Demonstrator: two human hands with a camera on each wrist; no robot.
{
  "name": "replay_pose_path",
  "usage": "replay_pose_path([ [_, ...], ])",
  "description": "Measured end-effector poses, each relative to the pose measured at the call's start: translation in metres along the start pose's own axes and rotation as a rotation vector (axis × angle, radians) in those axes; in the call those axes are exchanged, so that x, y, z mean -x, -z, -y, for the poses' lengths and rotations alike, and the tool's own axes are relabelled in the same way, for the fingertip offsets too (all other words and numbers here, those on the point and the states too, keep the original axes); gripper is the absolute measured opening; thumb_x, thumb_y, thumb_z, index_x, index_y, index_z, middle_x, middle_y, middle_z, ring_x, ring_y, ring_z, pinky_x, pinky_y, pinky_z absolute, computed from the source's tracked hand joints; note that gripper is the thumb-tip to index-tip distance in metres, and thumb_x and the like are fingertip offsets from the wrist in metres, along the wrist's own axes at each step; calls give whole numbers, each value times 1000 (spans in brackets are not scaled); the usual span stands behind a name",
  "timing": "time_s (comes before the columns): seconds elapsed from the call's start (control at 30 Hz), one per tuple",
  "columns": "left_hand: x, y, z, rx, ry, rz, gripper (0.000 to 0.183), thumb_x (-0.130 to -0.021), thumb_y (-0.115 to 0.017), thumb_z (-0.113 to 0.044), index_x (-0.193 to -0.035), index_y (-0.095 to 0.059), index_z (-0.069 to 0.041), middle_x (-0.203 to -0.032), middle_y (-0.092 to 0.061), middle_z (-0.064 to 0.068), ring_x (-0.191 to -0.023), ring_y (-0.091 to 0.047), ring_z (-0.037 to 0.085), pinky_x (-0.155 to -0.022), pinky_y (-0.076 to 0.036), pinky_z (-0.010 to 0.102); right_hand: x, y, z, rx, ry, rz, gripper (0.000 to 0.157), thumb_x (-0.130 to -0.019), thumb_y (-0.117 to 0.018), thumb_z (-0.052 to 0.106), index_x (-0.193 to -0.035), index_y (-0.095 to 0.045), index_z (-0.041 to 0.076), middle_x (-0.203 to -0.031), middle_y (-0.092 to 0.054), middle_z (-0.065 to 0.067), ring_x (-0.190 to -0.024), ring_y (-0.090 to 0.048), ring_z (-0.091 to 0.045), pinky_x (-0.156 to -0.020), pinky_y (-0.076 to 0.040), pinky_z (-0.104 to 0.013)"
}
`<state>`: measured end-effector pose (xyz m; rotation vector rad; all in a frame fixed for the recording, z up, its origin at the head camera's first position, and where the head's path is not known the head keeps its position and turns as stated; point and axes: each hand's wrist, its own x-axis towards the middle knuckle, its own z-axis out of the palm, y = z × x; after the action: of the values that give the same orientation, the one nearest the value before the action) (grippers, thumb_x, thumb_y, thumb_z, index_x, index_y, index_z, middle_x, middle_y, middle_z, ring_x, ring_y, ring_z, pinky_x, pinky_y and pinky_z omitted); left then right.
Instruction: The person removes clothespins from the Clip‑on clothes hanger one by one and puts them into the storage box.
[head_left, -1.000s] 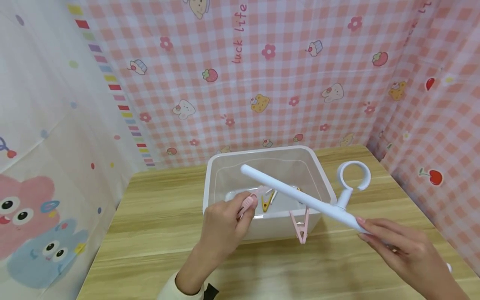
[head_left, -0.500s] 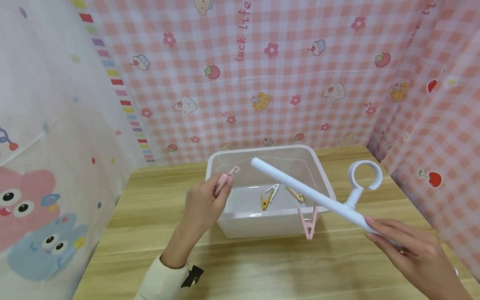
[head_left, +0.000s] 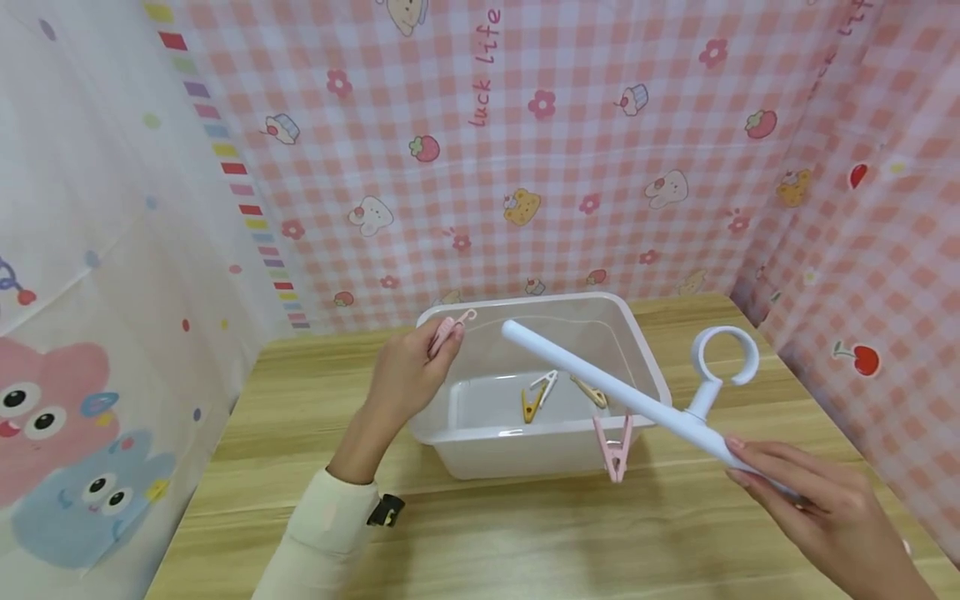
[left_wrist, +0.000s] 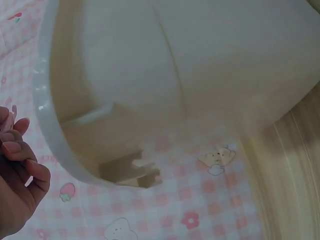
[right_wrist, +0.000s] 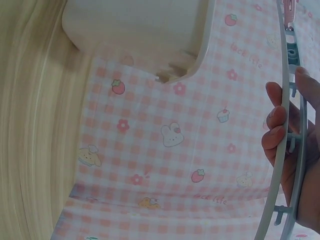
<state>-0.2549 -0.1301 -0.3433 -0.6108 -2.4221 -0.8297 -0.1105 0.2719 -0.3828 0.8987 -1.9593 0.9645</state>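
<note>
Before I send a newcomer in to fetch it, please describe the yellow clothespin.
On the wood-grain table stands a whitish plastic bin. On its floor, toward the front wall, lies the yellow clothespin; its mustard colour sets it apart from the white clothespin beside it and the beige clothespin farther right.

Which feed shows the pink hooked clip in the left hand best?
The head view: the pink hooked clip shows its hook clear of the left hand. The left wrist view catches only part, at its left edge; the right wrist view misses it.
</note>
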Motion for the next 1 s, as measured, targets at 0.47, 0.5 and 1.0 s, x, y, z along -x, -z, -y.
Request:
replay_pose_path([
  [0.47,-23,-12,13,-89,-128,74,24,-101,-59,-26,-82,-62,-12,-58,-43,-2,-56,-44,17,-52,-34,29,6,0,-2,58,-53,25,47,-98,-62,36,-103,-76,-9,-121,-69,19,-99,-63,17,-64,-48,-2],
  [0.5,-25,-13,13,-99,-128,84,25,-101,-59,-27,-82,-62,-11,-59,-44,-1,-56,-45,18,-52,-35,29,6,-1,-2,63,-55,26,47,-98,-62,36,-104,-76,-9,-122,-69,19,-99,-63,17,-64,-48,-2],
  [1.0,-50,-31,24,-207,-71,254,26,-102,-58,-29,-83,-62,-11,-79,-59,8,-69,-56,24,-60,-46,36,1,-3,-1,5,7,10,46,-99,-63,31,-100,-75,-13,-122,-71,13,-101,-63,14,-61,-45,-6],
])
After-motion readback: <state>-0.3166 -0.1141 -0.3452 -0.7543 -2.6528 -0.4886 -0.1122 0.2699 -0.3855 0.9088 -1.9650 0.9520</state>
